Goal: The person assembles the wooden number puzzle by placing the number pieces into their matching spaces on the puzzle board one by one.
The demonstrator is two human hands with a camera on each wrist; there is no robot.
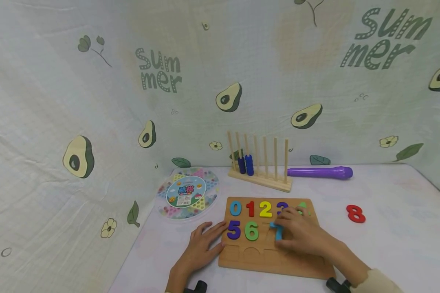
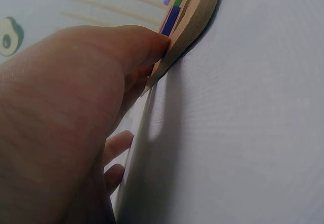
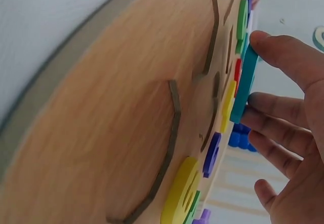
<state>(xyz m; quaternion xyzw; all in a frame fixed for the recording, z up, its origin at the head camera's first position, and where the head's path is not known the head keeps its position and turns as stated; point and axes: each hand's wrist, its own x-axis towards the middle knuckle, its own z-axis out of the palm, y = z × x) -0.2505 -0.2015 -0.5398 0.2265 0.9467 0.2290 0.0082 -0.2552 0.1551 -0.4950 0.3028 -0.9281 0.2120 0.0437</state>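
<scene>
A blue number 7 (image 1: pixel 278 231) is pinched between the thumb and fingers of my right hand (image 1: pixel 303 232). It is slightly tilted over the wooden number board (image 1: pixel 242 260), near the recess right of the green 6 (image 1: pixel 251 231). In the right wrist view, the blue 7 (image 3: pixel 245 84) stands edge-on above the board. My left hand (image 1: pixel 203 246) lies at the board's left edge, fingers spread, fingertips touching the edge beside the purple 5 (image 1: pixel 234 230). Pieces 0 to 3 sit in the top row; my right hand partly covers the 3 and a green piece (image 1: pixel 302 207).
A red 8 (image 1: pixel 355 214) lies on the table right of the board. Behind stand a peg rack (image 1: pixel 260 179) with blue beads and a purple microphone-like stick (image 1: pixel 319 173). A round clear game box (image 1: pixel 187 193) lies back left. A yellow piece (image 3: pixel 182 191) sits in the board.
</scene>
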